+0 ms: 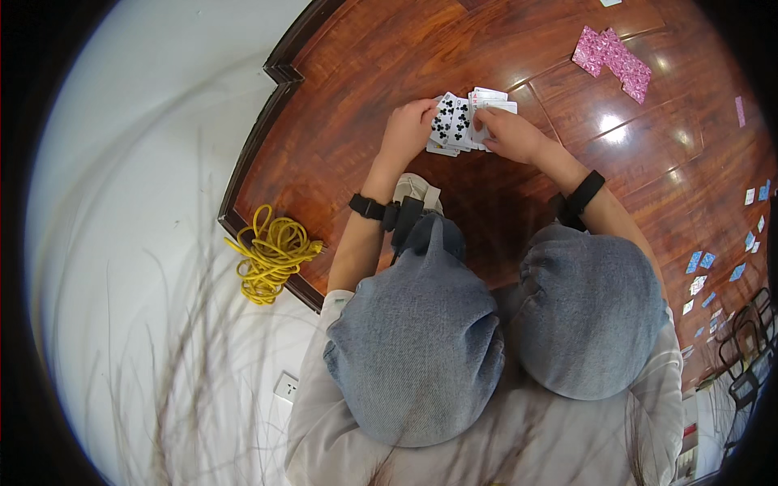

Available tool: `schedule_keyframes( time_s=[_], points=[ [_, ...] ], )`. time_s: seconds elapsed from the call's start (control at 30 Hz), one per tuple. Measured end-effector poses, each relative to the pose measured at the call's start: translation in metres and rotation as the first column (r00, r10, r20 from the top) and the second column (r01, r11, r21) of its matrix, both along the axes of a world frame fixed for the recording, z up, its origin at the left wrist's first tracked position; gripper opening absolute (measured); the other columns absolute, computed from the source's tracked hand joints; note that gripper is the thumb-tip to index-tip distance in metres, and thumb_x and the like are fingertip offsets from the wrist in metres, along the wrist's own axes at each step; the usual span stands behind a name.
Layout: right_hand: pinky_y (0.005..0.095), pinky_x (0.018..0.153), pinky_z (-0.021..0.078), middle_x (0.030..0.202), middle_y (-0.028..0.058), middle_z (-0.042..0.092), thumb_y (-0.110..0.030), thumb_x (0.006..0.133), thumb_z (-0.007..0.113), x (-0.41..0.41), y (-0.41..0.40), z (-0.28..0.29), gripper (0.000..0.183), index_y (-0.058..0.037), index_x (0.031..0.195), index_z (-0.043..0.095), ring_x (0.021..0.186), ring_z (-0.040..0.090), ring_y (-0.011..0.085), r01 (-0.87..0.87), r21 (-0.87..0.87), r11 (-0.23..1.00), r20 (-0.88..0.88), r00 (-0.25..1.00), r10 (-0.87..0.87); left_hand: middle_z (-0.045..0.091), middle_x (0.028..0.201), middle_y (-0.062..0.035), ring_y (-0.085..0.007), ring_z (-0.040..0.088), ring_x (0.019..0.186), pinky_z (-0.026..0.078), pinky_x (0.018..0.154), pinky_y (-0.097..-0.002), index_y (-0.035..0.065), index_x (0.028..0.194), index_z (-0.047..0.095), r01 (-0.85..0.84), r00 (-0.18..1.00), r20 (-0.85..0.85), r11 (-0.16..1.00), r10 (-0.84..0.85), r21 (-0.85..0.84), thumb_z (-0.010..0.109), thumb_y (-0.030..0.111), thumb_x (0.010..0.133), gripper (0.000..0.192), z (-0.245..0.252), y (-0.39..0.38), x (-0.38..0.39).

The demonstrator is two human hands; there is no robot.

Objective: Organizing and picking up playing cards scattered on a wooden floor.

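Note:
Face-up playing cards (460, 124), some of them clubs, form an overlapping bunch in front of me, beyond my knees. My left hand (413, 124) is at the bunch's left edge, its thumb and fingers closed on the leftmost cards. On the right side of the same bunch, my right hand (507, 133) has its fingers bent over several white cards, one with red marks showing. My palms and part of the fingertips are hidden. Whether the lowest cards touch the floor is unclear.
Pink-backed cards (632, 70) lie on the glossy wooden floor (377, 61) at the upper right. Blue-backed and face-up cards (694, 262) are scattered farther right, near metal-framed chairs (744, 346). A coiled yellow cable (267, 261) rests by the dark baseboard (246, 164) and white wall.

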State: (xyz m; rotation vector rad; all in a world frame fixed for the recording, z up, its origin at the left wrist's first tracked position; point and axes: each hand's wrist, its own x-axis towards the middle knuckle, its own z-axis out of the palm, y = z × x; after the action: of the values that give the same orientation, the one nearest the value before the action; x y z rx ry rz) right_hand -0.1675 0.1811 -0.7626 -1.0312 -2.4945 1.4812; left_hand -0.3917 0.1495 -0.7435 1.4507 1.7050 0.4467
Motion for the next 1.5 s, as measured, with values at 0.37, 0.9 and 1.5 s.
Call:
schedule_keyframes(
  time_s=[0.37, 0.9, 1.5],
  points=[
    [0.0420, 0.081, 0.0472, 0.098, 0.0164, 0.057, -0.009, 0.074, 0.065, -0.002, 0.001, 0.004, 0.030, -0.0063, 0.099, 0.049, 0.095, 0.057, 0.0359, 0.015, -0.100, 0.995, 0.063, 0.998, -0.009, 0.062, 0.076, -0.0184, -0.0392, 0.060, 0.072, 0.046, 0.060, -0.0475, 0.0061, 0.090, 0.049, 0.227, 0.942, -0.253, 0.974, -0.222, -0.010, 0.051, 0.016, 0.088, 0.010, 0.005, -0.015, 0.019],
    [0.0435, 0.071, 0.0486, 0.083, 0.0153, 0.062, -0.011, 0.076, 0.057, 0.007, -0.001, -0.001, 0.015, -0.0054, 0.089, 0.057, 0.081, 0.062, 0.0342, 0.071, -0.017, 0.997, -0.118, 0.990, -0.072, 0.061, 0.080, -0.0197, -0.0348, 0.063, 0.074, 0.048, 0.061, -0.0394, 0.0036, 0.099, 0.049, 0.048, 0.994, 0.094, 0.999, -0.048, -0.004, 0.053, 0.008, 0.087, 0.013, 0.008, 0.003, 0.012],
    [0.0409, 0.068, 0.0487, 0.079, 0.0143, 0.061, -0.007, 0.076, 0.059, 0.149, 0.036, 0.030, 0.013, -0.0045, 0.088, 0.055, 0.077, 0.061, 0.0331, 0.588, -0.019, 0.809, -0.089, 0.805, -0.587, 0.051, 0.120, -0.0142, -0.0319, 0.049, 0.113, 0.042, 0.092, -0.0410, 0.0035, 0.110, 0.054, 0.746, 0.655, -0.335, 0.512, -0.677, 0.426, 0.059, 0.004, 0.077, 0.033, 0.020, 0.145, 0.196]
  ],
)
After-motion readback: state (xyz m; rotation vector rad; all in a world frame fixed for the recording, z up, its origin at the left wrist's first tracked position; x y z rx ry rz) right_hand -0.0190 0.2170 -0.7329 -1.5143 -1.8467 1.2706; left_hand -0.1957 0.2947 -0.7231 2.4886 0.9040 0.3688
